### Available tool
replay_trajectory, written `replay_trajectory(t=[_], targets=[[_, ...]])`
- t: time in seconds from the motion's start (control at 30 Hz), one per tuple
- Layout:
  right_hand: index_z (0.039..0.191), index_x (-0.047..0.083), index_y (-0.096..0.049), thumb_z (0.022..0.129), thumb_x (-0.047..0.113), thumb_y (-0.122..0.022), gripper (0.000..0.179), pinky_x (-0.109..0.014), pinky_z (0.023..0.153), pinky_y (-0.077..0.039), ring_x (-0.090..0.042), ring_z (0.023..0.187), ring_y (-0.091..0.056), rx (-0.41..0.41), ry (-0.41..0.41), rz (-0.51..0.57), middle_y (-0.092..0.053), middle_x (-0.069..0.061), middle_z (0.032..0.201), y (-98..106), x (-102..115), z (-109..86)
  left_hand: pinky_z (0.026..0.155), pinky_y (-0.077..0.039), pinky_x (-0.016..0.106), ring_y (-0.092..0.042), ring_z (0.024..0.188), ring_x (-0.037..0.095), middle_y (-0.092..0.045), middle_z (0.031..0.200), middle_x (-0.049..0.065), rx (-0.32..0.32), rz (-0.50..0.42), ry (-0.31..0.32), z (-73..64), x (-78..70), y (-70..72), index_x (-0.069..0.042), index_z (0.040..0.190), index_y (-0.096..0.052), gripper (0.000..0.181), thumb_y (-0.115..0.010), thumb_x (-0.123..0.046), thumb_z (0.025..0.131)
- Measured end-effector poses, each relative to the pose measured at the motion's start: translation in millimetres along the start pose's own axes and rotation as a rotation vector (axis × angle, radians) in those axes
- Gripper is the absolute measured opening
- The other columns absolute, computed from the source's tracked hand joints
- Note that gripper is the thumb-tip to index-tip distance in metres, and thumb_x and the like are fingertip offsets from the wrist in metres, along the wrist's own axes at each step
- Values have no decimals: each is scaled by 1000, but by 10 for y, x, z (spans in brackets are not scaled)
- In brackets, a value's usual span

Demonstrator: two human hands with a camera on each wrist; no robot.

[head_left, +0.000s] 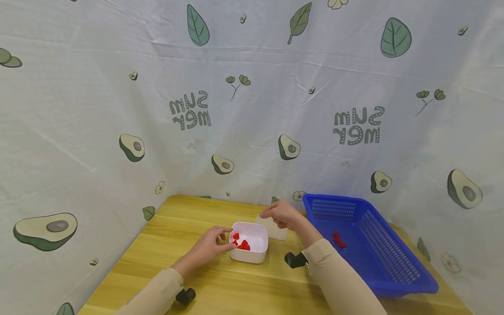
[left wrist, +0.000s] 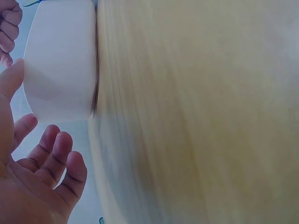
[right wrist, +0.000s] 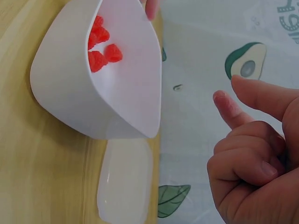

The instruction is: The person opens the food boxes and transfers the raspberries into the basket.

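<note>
A white rounded-square box stands on the table with several red raspberries inside, gathered toward its left side. My left hand is at the box's left side, thumb and index fingertips at the wall and rim, the other fingers loosely bent in the left wrist view. Behind and right of the box lies a translucent white lid. Above that lid hovers my right hand; its thumb and index finger reach out with a gap between them and nothing held, while the other fingers fold in.
To the right stands a blue perforated basket with a few red raspberries on its floor. A pale curtain printed with avocados and leaves hangs behind the wooden table.
</note>
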State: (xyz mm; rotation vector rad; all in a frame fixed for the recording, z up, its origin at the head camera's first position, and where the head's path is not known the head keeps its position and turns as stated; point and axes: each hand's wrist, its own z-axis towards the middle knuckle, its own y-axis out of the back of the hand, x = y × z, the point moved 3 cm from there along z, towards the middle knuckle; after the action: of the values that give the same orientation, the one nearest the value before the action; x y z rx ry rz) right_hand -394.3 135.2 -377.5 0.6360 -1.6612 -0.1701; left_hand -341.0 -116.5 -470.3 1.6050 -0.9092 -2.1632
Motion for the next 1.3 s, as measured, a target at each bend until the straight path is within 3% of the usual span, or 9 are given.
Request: replay_trajectory(t=[0.27, 0.77, 1.13, 1.3], targets=[[108, 1, -75, 89, 14, -75, 24, -23, 46, -23, -10, 46, -22, -3, 1, -7, -30, 5, 53, -231, -47, 67, 71, -46, 27, -51, 90, 19, -56, 103, 0, 0, -14, 8, 14, 17, -6, -16, 136, -62, 57, -77, -41, 88], [105, 3, -76, 89, 16, -74, 21, -23, 48, -27, -11, 47, -26, 71, 12, -71, -33, 3, 55, -589, -113, 114, 69, -46, 26, -50, 88, 19, -56, 102, 1, -2, -24, 2, -5, 1, -6, -13, 136, -62, 56, -77, -40, 88], [96, 4, -77, 88, 18, -76, 16, -23, 46, -30, -13, 43, -28, 30, -3, -207, -33, 2, 52, -769, -93, 77, 69, -46, 26, -50, 88, 19, -56, 102, 1, 3, -19, -8, 9, 13, -7, -12, 136, -62, 56, -77, -39, 89], [91, 5, -77, 88, 16, -75, 12, -23, 44, -30, -13, 42, -28, 0, -21, -208, -32, 2, 51, -840, -135, 114, 68, -46, 26, -50, 87, 18, -56, 102, 0, 4, -15, -16, 11, 16, -5, -12, 136, -62, 56, -76, -40, 89]])
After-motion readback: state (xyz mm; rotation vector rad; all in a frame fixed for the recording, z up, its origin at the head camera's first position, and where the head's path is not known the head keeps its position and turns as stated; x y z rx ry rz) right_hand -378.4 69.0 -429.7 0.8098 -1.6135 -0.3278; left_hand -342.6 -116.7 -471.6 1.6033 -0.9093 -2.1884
